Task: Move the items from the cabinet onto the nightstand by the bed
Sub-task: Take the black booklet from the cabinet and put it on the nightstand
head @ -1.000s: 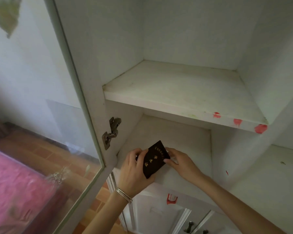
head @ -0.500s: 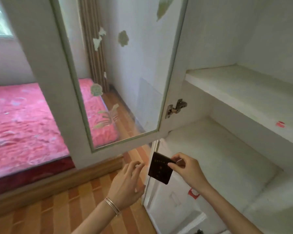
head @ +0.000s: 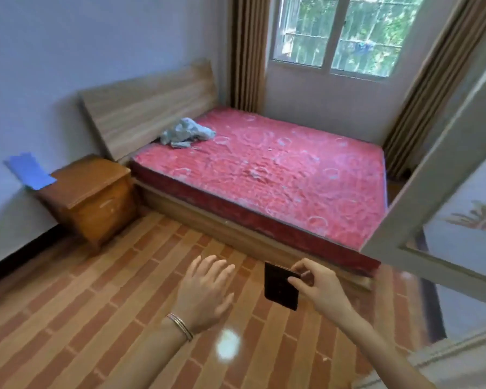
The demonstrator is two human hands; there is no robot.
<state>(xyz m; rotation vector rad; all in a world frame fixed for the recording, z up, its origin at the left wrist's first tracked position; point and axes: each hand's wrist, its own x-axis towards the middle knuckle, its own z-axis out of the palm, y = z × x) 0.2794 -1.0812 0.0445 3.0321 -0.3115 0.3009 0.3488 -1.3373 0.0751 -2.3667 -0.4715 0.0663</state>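
Booklet [head: 280,287] now out over brick floor [head: 96,304]; right grip [head: 320,290] pinching it, left grip [head: 205,290] apart; nightstand [head: 96,192] beside bed [head: 264,169]

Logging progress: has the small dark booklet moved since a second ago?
Yes. The small dark booklet, pinched in the right hand, came off the shelf, out leftward past the white-framed cabinet door.
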